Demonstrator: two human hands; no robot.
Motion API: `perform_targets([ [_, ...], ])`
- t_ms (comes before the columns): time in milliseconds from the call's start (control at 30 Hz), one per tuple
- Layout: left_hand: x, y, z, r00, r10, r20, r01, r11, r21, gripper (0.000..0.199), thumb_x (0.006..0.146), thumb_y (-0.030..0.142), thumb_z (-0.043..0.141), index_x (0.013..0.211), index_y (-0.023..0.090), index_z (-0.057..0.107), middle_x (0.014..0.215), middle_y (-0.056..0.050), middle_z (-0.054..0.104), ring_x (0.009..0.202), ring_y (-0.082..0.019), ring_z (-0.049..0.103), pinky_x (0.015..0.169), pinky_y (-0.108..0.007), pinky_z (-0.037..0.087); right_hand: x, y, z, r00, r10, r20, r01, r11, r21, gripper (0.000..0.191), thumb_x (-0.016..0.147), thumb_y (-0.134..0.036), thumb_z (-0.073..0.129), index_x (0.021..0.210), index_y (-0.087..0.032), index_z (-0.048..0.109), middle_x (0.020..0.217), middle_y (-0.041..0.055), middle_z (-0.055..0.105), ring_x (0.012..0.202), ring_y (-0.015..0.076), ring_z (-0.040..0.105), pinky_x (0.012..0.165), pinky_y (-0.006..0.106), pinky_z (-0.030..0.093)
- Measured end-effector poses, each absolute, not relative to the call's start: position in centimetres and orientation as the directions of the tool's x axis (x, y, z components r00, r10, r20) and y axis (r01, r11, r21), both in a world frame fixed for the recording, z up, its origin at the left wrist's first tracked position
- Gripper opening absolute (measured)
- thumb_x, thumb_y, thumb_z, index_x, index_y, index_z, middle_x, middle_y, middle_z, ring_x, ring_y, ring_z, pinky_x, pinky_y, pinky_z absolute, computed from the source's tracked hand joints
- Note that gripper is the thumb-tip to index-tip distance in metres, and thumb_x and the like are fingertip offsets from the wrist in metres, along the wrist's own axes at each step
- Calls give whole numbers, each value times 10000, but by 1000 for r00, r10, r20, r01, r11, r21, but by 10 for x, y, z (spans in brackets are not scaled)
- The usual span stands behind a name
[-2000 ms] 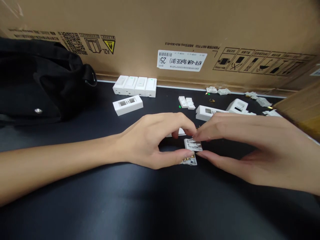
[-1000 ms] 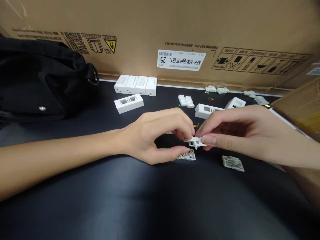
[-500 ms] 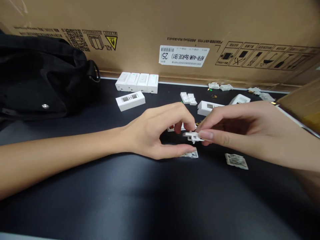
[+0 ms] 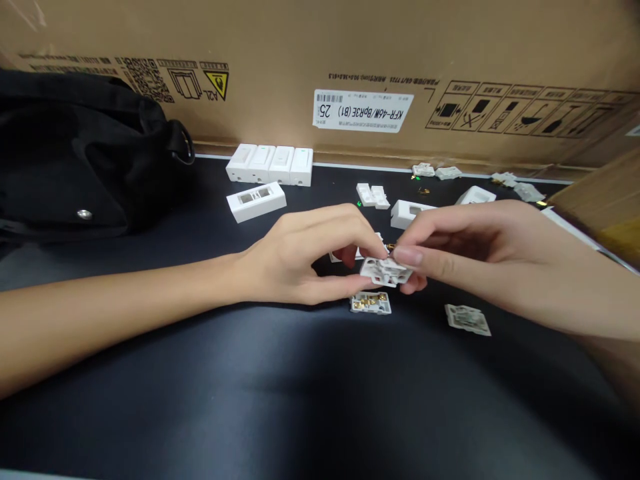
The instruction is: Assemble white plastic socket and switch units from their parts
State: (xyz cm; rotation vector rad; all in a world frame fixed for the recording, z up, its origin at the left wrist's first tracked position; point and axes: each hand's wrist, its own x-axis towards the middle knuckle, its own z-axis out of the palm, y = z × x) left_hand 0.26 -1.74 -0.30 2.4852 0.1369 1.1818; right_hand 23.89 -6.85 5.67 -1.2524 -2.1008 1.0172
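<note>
A white plastic switch part (image 4: 385, 272) is held above the table, its moulded inner side tilted up. My right hand (image 4: 470, 257) pinches its right end between thumb and fingers. At the left end, the thumb and index finger of my left hand (image 4: 305, 260) close on the part; other fingers curl behind it. Just below lies a white switch base (image 4: 371, 303) with brass contacts. Another moulded white piece (image 4: 469, 320) rests under my right wrist. Behind my left fingertips, a further white piece (image 4: 345, 256) is partly hidden.
Four-gang style white switches (image 4: 270, 165) stand in a row before a large cardboard box (image 4: 280, 80). White housings (image 4: 257, 201) and small plastic parts (image 4: 373, 196) lie on the black table (image 4: 225, 400). A black bag (image 4: 85, 153) sits at left.
The white part has turned so its moulded inner side faces me more. My left thumb has risen from over the switch base onto the part, uncovering the brass contacts.
</note>
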Motion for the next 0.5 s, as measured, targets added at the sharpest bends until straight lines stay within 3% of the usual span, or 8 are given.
perform_targets([
  [133,3,-17,-1,637,305,708,-44,-902,429,152,921,293,794,1011,207,706,885,-42,750,726,-133,682,651,-251,586,243,-73,60,-427,883,195,619,443,-648,209,966,-448,697,848,-290,768,710,-19,720,591,127,632,479,275,451],
  [233,4,-17,1,628,350,696,0,-893,449,194,902,358,810,952,203,706,822,-24,735,676,-125,662,623,-241,565,244,-77,63,-429,844,321,676,536,-506,143,980,-381,674,880,-304,742,785,-35,738,643,127,630,526,290,460],
  [333,4,-17,1,639,354,683,9,-891,453,228,899,384,807,915,185,697,793,-21,724,664,-117,652,611,-225,550,242,-79,63,-505,782,365,655,623,-428,105,982,-349,660,910,-310,725,922,-30,775,763,155,686,582,310,489],
  [500,5,-17,-1,643,340,686,19,-903,430,249,911,395,791,890,173,680,761,-7,702,654,-102,630,604,-210,530,237,-80,63,-578,715,392,631,697,-340,130,994,-292,630,901,-282,720,868,-9,745,758,153,661,613,302,494],
])
